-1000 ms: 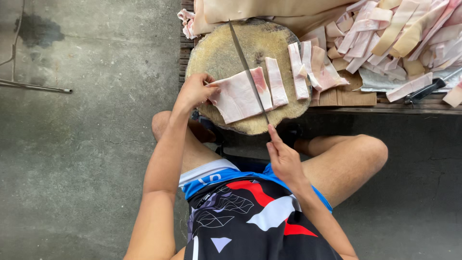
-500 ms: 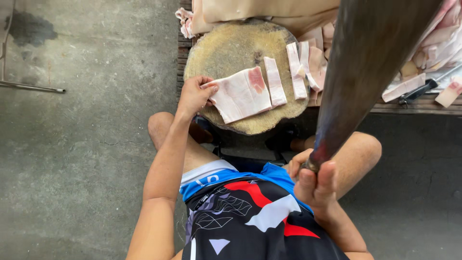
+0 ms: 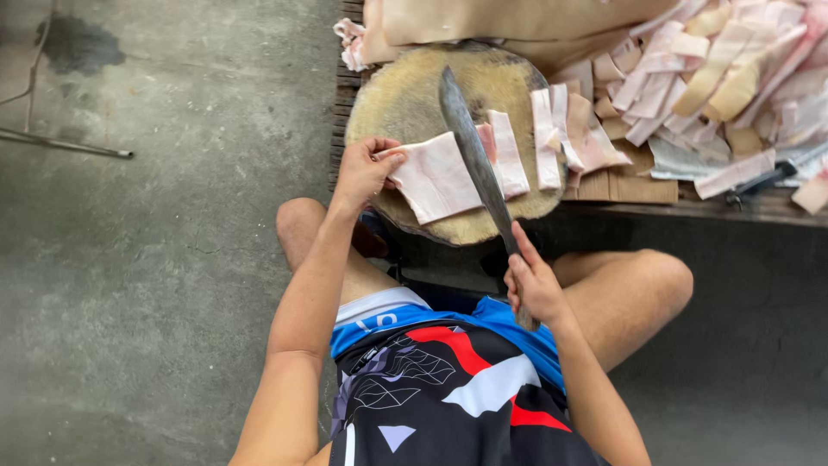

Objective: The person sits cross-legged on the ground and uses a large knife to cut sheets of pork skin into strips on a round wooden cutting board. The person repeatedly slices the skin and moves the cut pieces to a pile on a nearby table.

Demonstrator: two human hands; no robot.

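Observation:
A pale pink slab of pork belly (image 3: 433, 177) lies on a round wooden chopping block (image 3: 405, 95). My left hand (image 3: 362, 171) presses on the slab's left edge. My right hand (image 3: 533, 285) grips the handle of a long dark cleaver (image 3: 473, 155), whose blade lies across the right side of the slab. A cut strip of meat (image 3: 509, 151) rests just right of the blade, and more strips (image 3: 561, 129) sit at the block's right edge.
A pile of several cut pork strips (image 3: 733, 78) covers a low wooden bench (image 3: 655, 203) at the right. A large skin-covered slab (image 3: 517, 17) lies behind the block. Bare knees frame the block, with concrete floor (image 3: 155, 259) on the left.
The cleaver was raised high and close to the camera half a second ago; now it has come down onto the slab. My left hand has stayed on the meat.

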